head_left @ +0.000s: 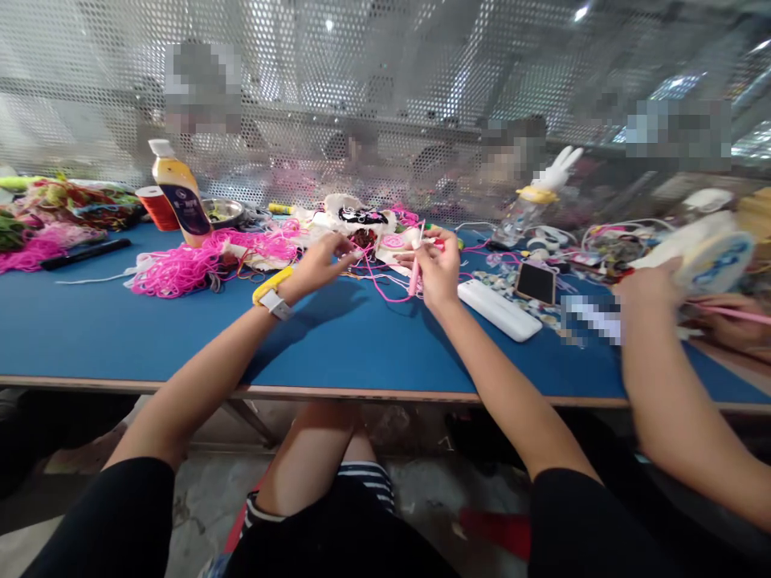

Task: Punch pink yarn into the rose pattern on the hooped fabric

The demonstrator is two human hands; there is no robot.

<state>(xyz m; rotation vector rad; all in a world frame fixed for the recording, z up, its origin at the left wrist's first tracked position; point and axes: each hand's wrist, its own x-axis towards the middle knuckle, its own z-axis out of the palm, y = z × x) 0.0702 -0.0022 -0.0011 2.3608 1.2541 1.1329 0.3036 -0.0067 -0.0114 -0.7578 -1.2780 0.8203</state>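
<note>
My left hand [322,258], with a yellow band and a watch on its wrist, pinches a thin pink yarn strand [378,285] above the blue table [120,329]. My right hand [434,265] grips a pink tool [414,277] that points down, next to a white and black embroidered piece [361,217]. The two hands are close together, with pink threads running between them.
A heap of pink yarn [198,261], an orange drink bottle [179,193] and a red tape roll [157,207] lie to the left. A white flat case [499,309] and a phone [535,282] lie to the right. A co-worker's arm [668,385] holds a round hoop at far right.
</note>
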